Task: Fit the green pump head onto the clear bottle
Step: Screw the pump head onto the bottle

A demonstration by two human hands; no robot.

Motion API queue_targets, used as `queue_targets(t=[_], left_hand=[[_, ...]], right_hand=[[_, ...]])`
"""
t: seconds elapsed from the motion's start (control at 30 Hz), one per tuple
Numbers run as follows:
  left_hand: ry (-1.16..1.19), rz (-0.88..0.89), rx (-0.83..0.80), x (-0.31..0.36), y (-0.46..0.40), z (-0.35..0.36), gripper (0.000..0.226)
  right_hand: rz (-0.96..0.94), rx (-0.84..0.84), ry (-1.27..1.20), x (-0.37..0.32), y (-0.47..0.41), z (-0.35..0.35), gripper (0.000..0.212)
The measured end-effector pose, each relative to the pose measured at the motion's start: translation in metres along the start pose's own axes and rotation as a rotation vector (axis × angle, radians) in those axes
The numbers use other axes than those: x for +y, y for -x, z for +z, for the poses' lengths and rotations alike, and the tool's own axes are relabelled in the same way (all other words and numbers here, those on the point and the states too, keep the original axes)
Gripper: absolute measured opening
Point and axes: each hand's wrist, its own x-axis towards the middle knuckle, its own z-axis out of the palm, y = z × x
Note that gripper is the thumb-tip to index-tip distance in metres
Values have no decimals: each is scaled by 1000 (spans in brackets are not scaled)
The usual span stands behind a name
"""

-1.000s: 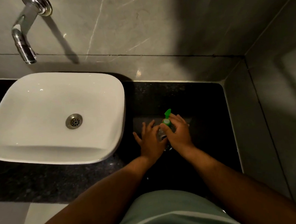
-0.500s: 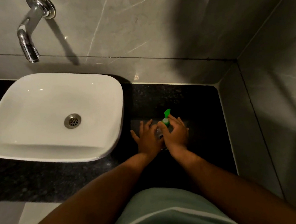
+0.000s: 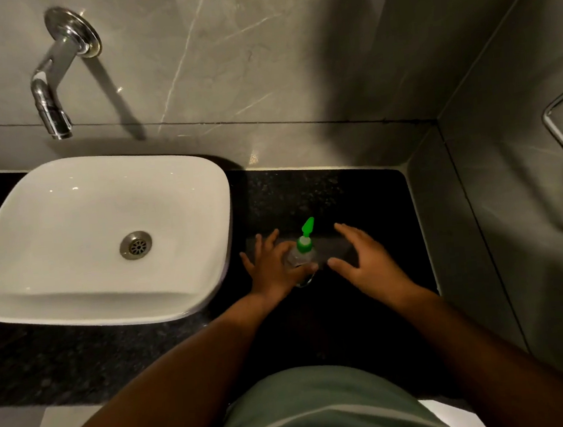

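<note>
The clear bottle stands upright on the black counter, right of the basin. The green pump head sits on its neck, nozzle pointing away from me. My left hand wraps the bottle's body from the left, thumb across its front. My right hand hovers just right of the bottle, fingers spread, touching nothing. Much of the bottle's lower part is hidden by my left hand.
A white basin sits on the counter to the left, with a chrome tap on the wall above it. Grey tiled walls close the counter at the back and right. A metal rail hangs on the right wall.
My right hand has let go of the pump head and moved off to the right, opening. My left hand still holds the bottle.
</note>
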Motion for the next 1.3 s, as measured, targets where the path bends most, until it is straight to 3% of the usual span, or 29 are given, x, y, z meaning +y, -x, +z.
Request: queue_targets(t=[0.1,0.23,0.4,0.6,0.97,1.3], left_hand=[[33,17,10,-3,0,-1,64],[46,29,37,-8,6,3,70],[-28,40,54,-14,11,6,77],[-84,52,54,-17,13,7,81],[-25,22,55,-17,19,12,73],[-21,39,11,-16,15,8,64]], right_hand=[[-126,-17,115,-13,-5,-21,73],[-217,-131,402,-39,-21,-28,74],[-250,-191,681,-64,-33,-26,54],[-281,-165,753,-72,-22,-23,50],[-240,-115,779,-62,-18,-5,61],[-243,-34,815,-69,-17,-2,44]])
